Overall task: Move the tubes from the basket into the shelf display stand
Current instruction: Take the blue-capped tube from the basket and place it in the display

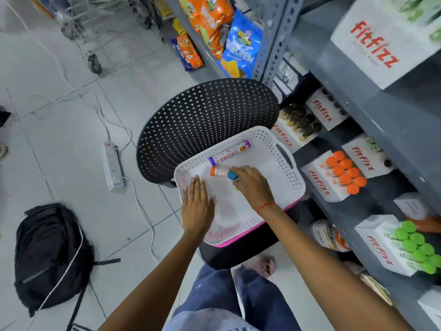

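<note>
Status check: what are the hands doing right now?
Left hand flat on basket. Right hand closing on blue-capped tube. Orange-capped tube and purple-capped tube remain. Nothing blocking.

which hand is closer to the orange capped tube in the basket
Right. The right hand reaches over the orange-capped tube, fingertips at its near end. The left hand lies flat on the basket floor, apart from it.

One white basket [281,187] sits on one black chair [205,120]. It holds at least three tubes: one purple-capped tube [226,155], one orange-capped tube [218,171], and one blue-capped tube [232,175] under the right of two hands. The floor holds one black backpack [50,254] and one power strip [113,166].
</note>
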Demonstrator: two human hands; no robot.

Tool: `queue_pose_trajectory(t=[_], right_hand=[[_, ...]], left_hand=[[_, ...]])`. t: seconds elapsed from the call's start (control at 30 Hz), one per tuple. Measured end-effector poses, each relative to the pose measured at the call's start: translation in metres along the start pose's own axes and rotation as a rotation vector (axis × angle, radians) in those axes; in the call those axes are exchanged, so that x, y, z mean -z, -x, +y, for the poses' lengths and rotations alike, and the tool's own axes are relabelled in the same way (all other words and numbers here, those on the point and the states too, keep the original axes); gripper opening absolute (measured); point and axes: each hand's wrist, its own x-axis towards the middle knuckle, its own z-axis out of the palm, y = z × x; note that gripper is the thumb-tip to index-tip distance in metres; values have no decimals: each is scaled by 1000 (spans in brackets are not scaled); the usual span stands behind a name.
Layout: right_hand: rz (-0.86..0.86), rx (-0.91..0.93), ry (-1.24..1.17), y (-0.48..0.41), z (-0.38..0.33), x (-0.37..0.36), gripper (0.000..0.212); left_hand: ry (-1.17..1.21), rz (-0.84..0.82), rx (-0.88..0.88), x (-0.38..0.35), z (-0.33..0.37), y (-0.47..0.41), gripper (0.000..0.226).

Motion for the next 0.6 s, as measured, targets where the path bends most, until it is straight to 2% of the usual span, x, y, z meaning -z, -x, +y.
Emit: queue_pose_trajectory(t=[0.1,0.23,0.4,0.6], right_hand=[[190,-115,-244,26,11,45,38],[448,-276,-452,70,33,117,36],[747,-386,-576,130,58,197,41],[1078,-374,-532,214,71,285,47]], left_hand=[[27,21,-101,13,33,-17,60],[130,144,-292,43,110,-38,53],[287,242,-539,75,208,-44,56],[410,310,-768,117,333,-27,63]])
